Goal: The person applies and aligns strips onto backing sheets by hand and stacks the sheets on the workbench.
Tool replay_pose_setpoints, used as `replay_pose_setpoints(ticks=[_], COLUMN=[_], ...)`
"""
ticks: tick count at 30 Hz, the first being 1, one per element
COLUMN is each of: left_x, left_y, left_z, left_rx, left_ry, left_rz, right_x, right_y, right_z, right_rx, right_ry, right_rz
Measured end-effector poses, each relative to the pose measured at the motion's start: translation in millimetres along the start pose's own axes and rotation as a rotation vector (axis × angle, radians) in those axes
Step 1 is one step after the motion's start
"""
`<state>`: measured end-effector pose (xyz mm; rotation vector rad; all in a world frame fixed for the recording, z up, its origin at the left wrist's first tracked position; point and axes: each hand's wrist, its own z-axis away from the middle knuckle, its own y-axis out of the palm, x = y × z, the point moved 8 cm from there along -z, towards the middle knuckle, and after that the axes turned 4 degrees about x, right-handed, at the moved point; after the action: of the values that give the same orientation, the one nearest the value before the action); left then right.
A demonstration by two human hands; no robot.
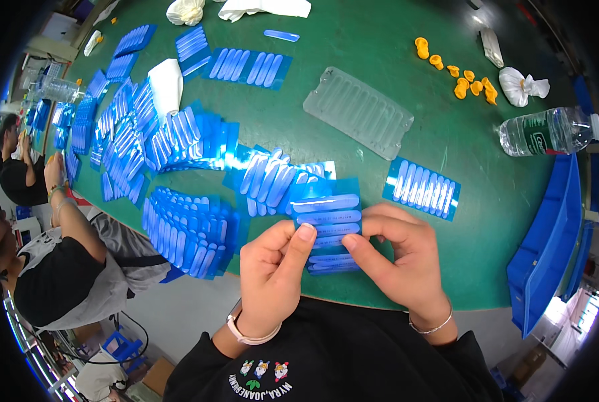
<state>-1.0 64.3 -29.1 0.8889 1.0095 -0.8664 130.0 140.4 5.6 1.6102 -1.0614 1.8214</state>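
Between my hands, above the table's near edge, is a blue film sheet [327,202] bearing a row of long rounded strips. My left hand [270,271] grips its left side, thumb lying on top. At the right side, my right hand [403,258] pinches the sheet with its thumb and curled fingers. Just beyond and to the left lie more strip sheets [269,177], overlapping one another. A fanned stack of strip sheets [182,231] rests left of my left hand. To the right, past my right hand, one separate strip sheet [422,189] lies flat.
A clear slotted plastic tray [359,110] lies mid-table on the green top. Farther right are orange finger cots [473,84], a white bundle [521,87] and a water bottle [547,132]. A blue bin [547,234] stands at the right edge. Two people sit along the left side.
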Motion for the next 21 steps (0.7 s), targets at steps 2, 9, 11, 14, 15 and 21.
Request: replay_pose_setpoints(ticks=[2,9,11,14,15,21], left_x=[0,4,0,-10,-10,2], left_y=[1,0,0,6,9,-6], left_z=[0,-1,1,2,2,9], left_rx=[-0.012,0.013,0.017,0.037,0.053,0.126], left_ry=[0.0,-0.008,0.014,0.012,-0.011,0.009], left_rz=[0.029,-0.041,-0.056,-0.005,0.059,0.043], right_x=[-1,-3,-3,-10,-12,-2], right_y=[0,-2,-2,-3,-3,7], right_z=[1,4,4,5,5,6], right_rx=[0.008,-0.031,-0.028,-0.038,-0.052,0.002], right_ry=[0.008,0.065,0.055,0.06,0.074,0.075], right_rz=[-0.004,-0.025,-0.031,-0.056,-0.076,0.03])
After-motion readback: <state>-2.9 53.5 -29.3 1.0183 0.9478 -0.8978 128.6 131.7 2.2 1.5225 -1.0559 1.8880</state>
